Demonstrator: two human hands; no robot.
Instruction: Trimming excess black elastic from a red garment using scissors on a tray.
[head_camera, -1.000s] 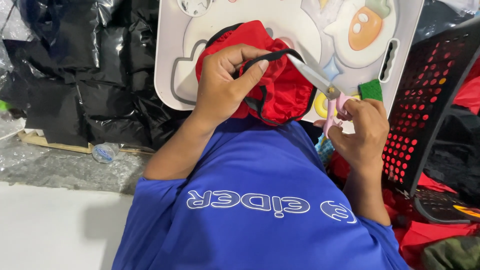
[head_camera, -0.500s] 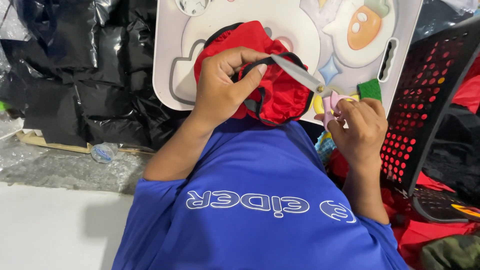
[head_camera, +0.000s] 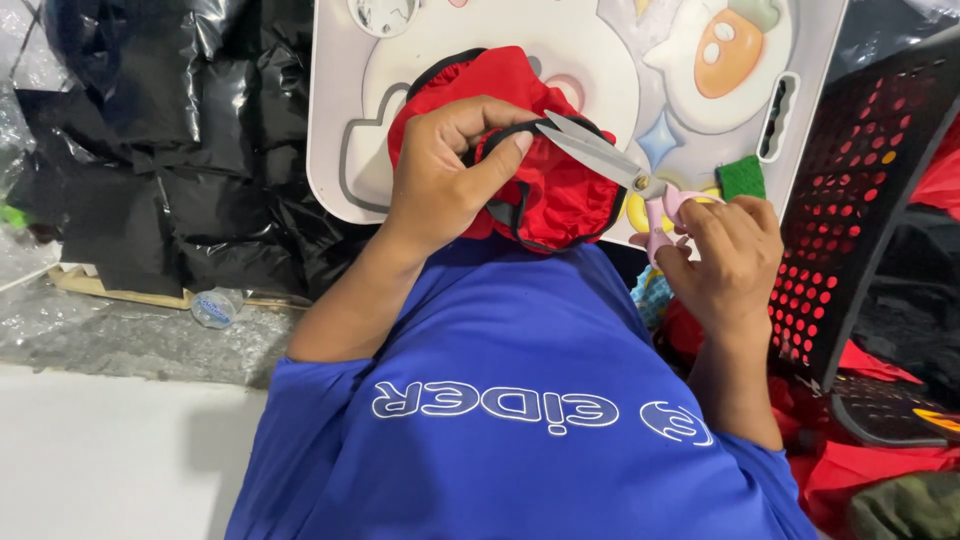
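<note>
The left hand (head_camera: 445, 170) lies over a red garment (head_camera: 545, 185) with black trim, its fingers curled and the thumb and forefinger pinched on a black elastic edge of the cloth, lifting it slightly clear of the rest. The garment rests on a white lap tray (head_camera: 340, 150) printed with pale cartoon shapes, its lower edge hanging toward a blue shirt (head_camera: 520, 400) that fills the lower middle of the view. The right hand (head_camera: 725, 255) grips the pink handles of a pair of scissors (head_camera: 620, 170), fingers closed through and around the loops. The steel blades stand slightly apart and point up and left, their tips at the pinched black edge, just beside the left thumb. A small green square (head_camera: 742, 178) lies on the tray just above the right hand. A black perforated basket (head_camera: 870, 200) with red cloth showing through stands to the right. Black plastic-wrapped bundles (head_camera: 170, 150) are heaped to the left of the tray, and a bottle cap (head_camera: 215, 305) lies below them.
</note>
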